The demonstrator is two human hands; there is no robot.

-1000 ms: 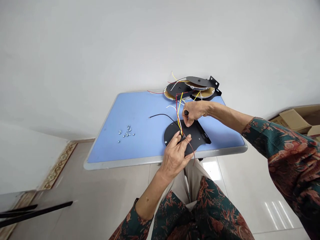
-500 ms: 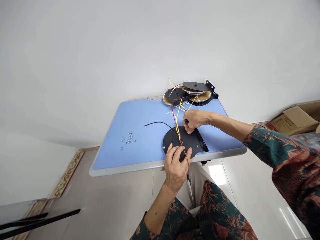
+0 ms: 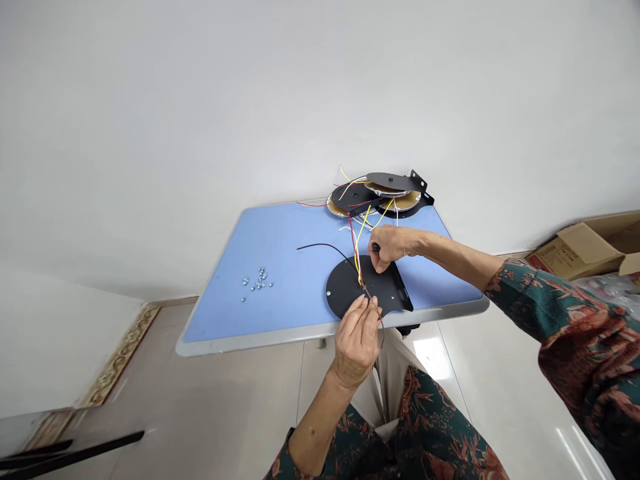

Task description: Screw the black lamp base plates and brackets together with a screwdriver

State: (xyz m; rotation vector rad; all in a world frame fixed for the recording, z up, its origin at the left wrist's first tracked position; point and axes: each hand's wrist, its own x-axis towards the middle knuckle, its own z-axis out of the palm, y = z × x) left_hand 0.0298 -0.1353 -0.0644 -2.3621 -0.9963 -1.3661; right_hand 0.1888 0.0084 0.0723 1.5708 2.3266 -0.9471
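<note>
A rounded black metal plate (image 3: 345,283) with a bent, slotted edge lies near the front of the blue table. Yellow, white, red, black and brown wires come out at its middle. My left hand (image 3: 357,340) is over the plate's near edge, thumb and fingertips pinched together on the brown wire (image 3: 383,327). Closed in a fist over the plate's far right part is my right hand (image 3: 393,245). A black tool handle (image 3: 375,247) shows between its fingers; the rest of it is hidden. The black wire (image 3: 320,245) curves out to the left.
Several similar black plate assemblies (image 3: 393,181) with loose wires are stacked at the table's back right, by the wall. Several small metal screws or nuts (image 3: 260,279) lie scattered on the blue table (image 3: 295,267), left of the plate. An open cardboard box (image 3: 575,253) stands at right.
My left hand has gone from fingers spread on the plate to a pinch at the brown wire. My right fist stays over the plate. The whole view has shifted slightly.
</note>
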